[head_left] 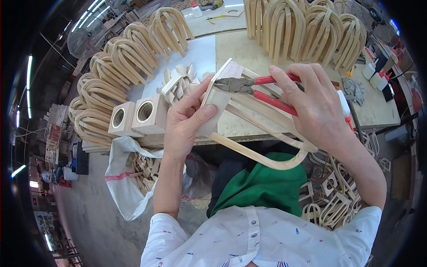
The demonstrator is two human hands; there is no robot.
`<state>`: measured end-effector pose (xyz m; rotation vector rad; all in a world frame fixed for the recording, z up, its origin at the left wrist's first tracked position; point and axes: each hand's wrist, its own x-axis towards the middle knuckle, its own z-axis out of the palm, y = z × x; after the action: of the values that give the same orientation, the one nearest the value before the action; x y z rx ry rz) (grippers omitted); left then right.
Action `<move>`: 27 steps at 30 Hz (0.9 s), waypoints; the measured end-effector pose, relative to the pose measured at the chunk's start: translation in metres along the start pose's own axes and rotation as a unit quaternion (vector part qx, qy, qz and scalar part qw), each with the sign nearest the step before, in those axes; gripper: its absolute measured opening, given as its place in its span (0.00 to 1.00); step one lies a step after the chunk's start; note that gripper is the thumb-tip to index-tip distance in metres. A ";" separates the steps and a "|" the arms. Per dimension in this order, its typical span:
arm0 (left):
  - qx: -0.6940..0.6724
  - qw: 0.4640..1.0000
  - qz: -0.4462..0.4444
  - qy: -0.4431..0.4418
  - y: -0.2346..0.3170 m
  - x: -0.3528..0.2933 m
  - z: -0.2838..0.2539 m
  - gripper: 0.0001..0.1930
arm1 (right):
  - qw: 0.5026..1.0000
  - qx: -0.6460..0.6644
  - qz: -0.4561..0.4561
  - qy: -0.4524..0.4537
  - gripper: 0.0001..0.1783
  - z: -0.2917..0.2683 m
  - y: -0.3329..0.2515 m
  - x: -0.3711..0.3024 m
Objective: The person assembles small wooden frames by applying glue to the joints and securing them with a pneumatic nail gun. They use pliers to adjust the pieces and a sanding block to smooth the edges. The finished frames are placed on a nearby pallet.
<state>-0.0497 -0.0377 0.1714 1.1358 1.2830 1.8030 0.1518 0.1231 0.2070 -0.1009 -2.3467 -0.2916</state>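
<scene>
Closed around the red handles of a pair of pliers [235, 85], the right hand [309, 100] has its thumb on the upper handle, while the left hand [189, 118] pinches the flat end plate [219, 103] of a pale wooden frame [276, 163], thumb on the near face and fingers behind. The plier jaws lie against the plate just above the left thumb; whether they bite on anything, I cannot tell. The frame is held tilted over the front edge of the worktable [233, 49], its slim rods running down to the right into a rounded bend near the right wrist, above a green apron [278, 189]. Just left of the left hand stand two square wooden blocks [161, 116] with round ridged openings, and behind them is a heap of small wood pieces [178, 85]. Arched wooden bundles [130, 58] curve along the table's left side, and more arched bundles [284, 31] stand at the far right. A grey glove [353, 91] lies near white bottles [369, 70] on the right. Below the table, a white sack [118, 162] with a pink stripe holds wood offcuts [143, 174], and wooden frame pieces [334, 200] are piled low on the right.
</scene>
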 end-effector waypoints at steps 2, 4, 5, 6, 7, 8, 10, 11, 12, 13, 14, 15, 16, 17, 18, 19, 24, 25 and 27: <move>-0.010 1.000 -0.011 -0.009 -0.001 0.001 -0.005 0.29 | 1.000 -0.007 -0.011 0.002 0.27 0.000 0.002 0.001; -0.020 0.999 -0.022 -0.021 0.001 0.001 -0.010 0.28 | 0.999 -0.016 -0.027 0.007 0.28 -0.001 0.005 0.003; -0.026 0.999 -0.027 -0.028 0.002 0.002 -0.012 0.28 | 0.999 -0.017 -0.030 0.009 0.27 -0.002 0.006 0.005; -0.032 0.998 -0.031 -0.035 0.003 0.002 -0.014 0.28 | 0.999 -0.019 -0.035 0.012 0.27 -0.003 0.006 0.008; -0.034 0.998 -0.037 -0.040 0.004 0.003 -0.016 0.28 | 0.999 -0.021 -0.040 0.014 0.26 -0.004 0.007 0.010; -0.036 0.997 -0.043 -0.044 0.004 0.003 -0.018 0.28 | 0.998 -0.018 -0.047 0.024 0.26 -0.003 0.008 0.010; -0.041 0.996 -0.051 -0.055 0.006 0.007 -0.018 0.27 | 0.997 -0.015 -0.065 0.044 0.25 -0.003 0.014 0.011; -0.043 0.996 -0.055 -0.061 0.011 0.009 -0.017 0.27 | 0.996 -0.012 -0.069 0.053 0.25 -0.003 0.016 0.012; -0.048 0.995 -0.058 -0.066 0.013 0.012 -0.015 0.27 | 0.995 -0.011 -0.077 0.058 0.25 -0.004 0.020 0.014; -0.042 0.994 -0.065 -0.076 0.013 0.015 -0.016 0.27 | 0.994 -0.010 -0.085 0.064 0.24 -0.004 0.023 0.015; -0.036 0.993 -0.072 -0.085 0.015 0.019 -0.019 0.27 | 0.994 -0.008 -0.087 0.066 0.25 -0.004 0.026 0.016; -0.033 0.992 -0.079 -0.093 0.014 0.021 -0.020 0.26 | 0.994 -0.006 -0.092 0.066 0.25 -0.002 0.028 0.015; -0.029 0.991 -0.084 -0.100 0.015 0.023 -0.020 0.26 | 0.993 -0.004 -0.096 0.066 0.25 -0.001 0.031 0.015; -0.025 0.990 -0.089 -0.107 0.018 0.025 -0.019 0.26 | 0.993 -0.001 -0.103 0.065 0.25 0.000 0.035 0.016; -0.020 0.988 -0.097 -0.117 0.019 0.026 -0.018 0.26 | 0.993 0.007 -0.103 0.062 0.25 0.001 0.037 0.014; -0.037 0.985 -0.101 -0.135 0.018 0.028 -0.019 0.26 | 0.993 0.015 -0.102 0.058 0.25 0.001 0.039 0.012; -0.037 0.982 -0.100 -0.154 0.008 0.026 -0.023 0.28 | 0.989 0.080 -0.112 0.062 0.25 0.012 0.044 0.008; -0.086 0.977 -0.119 -0.154 0.004 0.025 -0.024 0.27 | 0.985 0.100 -0.120 0.066 0.24 0.016 0.042 0.009; -0.184 0.958 -0.157 -0.157 -0.004 0.025 -0.026 0.27 | 0.980 0.128 -0.130 0.084 0.23 0.018 0.038 0.013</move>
<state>-0.0834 -0.0246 0.1706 0.9060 0.8421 1.4749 0.1360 0.1637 0.2109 0.3443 -2.2071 -0.1149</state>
